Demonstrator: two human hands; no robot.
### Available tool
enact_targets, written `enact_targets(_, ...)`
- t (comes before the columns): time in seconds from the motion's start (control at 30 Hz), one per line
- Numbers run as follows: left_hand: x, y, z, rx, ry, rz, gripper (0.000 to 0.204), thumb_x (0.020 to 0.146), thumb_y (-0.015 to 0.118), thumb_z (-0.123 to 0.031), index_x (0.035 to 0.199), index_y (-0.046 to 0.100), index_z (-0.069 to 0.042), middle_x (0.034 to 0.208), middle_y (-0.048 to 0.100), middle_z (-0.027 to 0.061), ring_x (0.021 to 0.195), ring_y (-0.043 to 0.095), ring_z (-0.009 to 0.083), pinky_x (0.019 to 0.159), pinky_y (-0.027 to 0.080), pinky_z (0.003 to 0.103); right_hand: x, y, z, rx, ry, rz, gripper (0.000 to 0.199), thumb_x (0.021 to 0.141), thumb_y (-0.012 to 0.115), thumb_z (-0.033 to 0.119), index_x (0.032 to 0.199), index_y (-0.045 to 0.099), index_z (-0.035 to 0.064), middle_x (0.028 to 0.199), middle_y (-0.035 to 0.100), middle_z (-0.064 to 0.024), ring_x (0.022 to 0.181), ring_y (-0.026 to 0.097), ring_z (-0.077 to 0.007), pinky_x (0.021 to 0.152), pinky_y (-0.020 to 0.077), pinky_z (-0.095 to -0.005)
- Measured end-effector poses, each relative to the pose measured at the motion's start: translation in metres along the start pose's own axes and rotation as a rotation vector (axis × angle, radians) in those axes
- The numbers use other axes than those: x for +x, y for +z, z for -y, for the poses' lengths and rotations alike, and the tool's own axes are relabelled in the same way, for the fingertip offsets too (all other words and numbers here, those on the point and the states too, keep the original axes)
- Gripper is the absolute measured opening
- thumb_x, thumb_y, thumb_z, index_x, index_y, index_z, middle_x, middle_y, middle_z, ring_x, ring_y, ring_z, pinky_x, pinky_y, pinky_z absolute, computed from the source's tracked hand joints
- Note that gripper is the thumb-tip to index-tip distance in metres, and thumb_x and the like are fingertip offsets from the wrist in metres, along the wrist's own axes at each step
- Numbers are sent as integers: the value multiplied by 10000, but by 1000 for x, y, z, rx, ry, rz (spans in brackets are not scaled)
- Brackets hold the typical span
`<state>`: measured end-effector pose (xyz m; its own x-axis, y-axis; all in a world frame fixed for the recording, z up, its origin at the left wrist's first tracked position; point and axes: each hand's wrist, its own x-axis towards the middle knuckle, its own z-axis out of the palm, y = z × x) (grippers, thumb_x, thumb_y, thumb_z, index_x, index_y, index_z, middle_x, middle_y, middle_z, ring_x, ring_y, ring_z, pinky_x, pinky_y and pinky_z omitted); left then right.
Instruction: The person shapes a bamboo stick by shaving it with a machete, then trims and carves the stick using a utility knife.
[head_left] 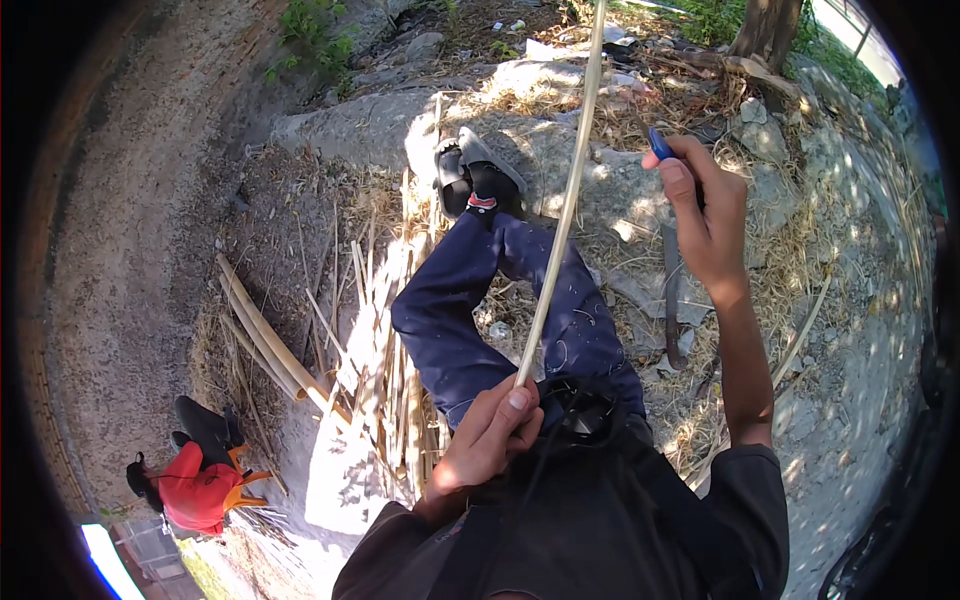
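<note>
**Long, thin, pale-yellow woody strip [570, 200] in your left hand [492, 430], tool in your right**

Your left thumb and fingers pinch the strip's near end close to the waist of your dark blue cloth trousers [445, 280]; the strip slants across and beyond them. Right of the trousers, your raised right hand [710, 215] curls its fingers around a small blue-handled tool [659, 143]. A pile of split tan sticks [400, 385] lies left of the trousers.

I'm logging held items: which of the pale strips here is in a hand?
The long strip running from the left hand to the picture's top edge; the piled strips lie on the ground beside the legs.
</note>
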<state>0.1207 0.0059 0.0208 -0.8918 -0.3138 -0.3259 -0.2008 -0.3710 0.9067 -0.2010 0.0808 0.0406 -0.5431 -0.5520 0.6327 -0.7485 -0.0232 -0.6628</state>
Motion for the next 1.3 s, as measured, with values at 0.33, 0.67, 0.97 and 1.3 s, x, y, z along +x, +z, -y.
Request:
enact_targets(0.33, 12, 10, -9, 280, 141, -248, 226, 1125, 528, -210, 1063, 569, 3, 619, 530, 3, 526, 450, 52, 505, 338, 268, -69, 26, 20, 458, -9, 423, 376, 1026, 663, 354, 1060, 688, -20, 825, 633, -111, 673, 632, -270, 608, 480, -358)
enact_targets(0.67, 9, 13, -9, 500, 276, -115, 348, 1066, 629, -180, 1324, 541, 34, 610, 595, 155, 531, 672, 333, 498, 446, 412, -74, 37, 18, 476, -85, 426, 433, 906, 796, 415, 975, 722, -6, 745, 659, -97, 620, 680, -258, 564, 495, -327)
enact_targets(0.97, 7, 18, -4, 479, 256, -63, 327, 1075, 605, -185, 1274, 517, 58, 638, 602, 172, 553, 663, 368, 512, 446, 439, -56, 41, 14, 242, -185, 126, 426, 888, 814, 405, 934, 740, -12, 709, 668, -87, 583, 647, -177, 530, 458, -289)
enact_targets(1.3, 10, 3, -13, -79, 91, 154, 304, 1171, 394, -253, 1129, 536, 13, 590, 420, -22, 514, 385, 71, 498, 338, 283, -62, 27, 26, 278, -120, 151, 441, 912, 799, 413, 945, 728, -21, 687, 639, -77, 530, 590, -171, 499, 424, -291)
